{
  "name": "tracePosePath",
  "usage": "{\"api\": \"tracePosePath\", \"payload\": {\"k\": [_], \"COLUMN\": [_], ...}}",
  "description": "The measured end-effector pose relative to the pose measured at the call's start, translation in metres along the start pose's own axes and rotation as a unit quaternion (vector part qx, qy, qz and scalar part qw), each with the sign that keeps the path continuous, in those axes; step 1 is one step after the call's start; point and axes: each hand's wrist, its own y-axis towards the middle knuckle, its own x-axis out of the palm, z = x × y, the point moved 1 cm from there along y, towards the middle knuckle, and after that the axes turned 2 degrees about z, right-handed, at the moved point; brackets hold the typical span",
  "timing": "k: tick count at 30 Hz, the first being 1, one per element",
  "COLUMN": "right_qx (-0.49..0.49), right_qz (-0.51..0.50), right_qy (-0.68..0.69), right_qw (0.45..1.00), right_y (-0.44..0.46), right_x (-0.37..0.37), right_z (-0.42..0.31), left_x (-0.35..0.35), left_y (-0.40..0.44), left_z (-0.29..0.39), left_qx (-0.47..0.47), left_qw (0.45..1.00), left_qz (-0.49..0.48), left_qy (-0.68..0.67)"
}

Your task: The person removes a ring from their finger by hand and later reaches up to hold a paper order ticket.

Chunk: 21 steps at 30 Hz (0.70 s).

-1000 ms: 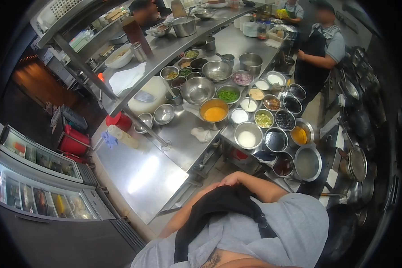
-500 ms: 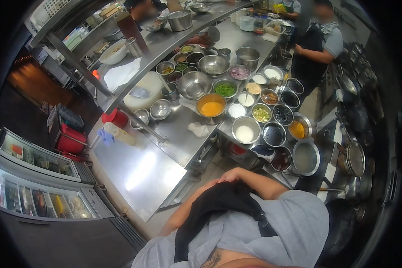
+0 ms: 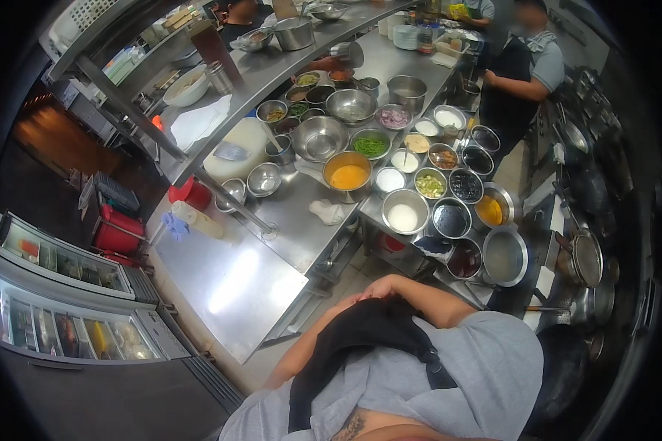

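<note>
My left hand (image 3: 379, 287) and my right hand (image 3: 351, 299) meet in front of my body, just past the black apron (image 3: 360, 323). The apron hides most of both hands, so their fingers and anything in them cannot be made out. Beyond them is the corner of a steel worktable (image 3: 272, 309) with a crumpled white cloth (image 3: 326, 212) on it. A pot of orange liquid (image 3: 347, 176) stands past the cloth. Nearest on the right are a bowl of white liquid (image 3: 403, 217) and a bowl of dark red sauce (image 3: 463, 260).
Several steel bowls of ingredients, including chopped green vegetables (image 3: 370, 144) and sliced onion (image 3: 394, 117), crowd the counter. A raised shelf (image 3: 254, 81) crosses the left. A glass-topped freezer (image 3: 73, 323) stands lower left. A co-worker (image 3: 522, 73) stands back right; another person (image 3: 239, 22) is behind the shelf.
My hands stay together in the same place. Behind the shelf, the other person has shifted slightly, and the steel pot in that person's hand has tilted.
</note>
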Motion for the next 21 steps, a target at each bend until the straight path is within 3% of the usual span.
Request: {"api": "tracePosePath", "payload": {"k": [21], "right_qx": [-0.011], "right_qz": [-0.021], "right_qy": [0.037], "right_qw": [0.999], "right_y": [-0.001], "right_x": [0.011], "right_z": [0.014], "left_x": [0.008], "left_y": [0.004], "left_z": [-0.012], "left_qx": [-0.011], "left_qw": [1.0], "left_qz": [-0.017], "left_qy": [-0.013]}}
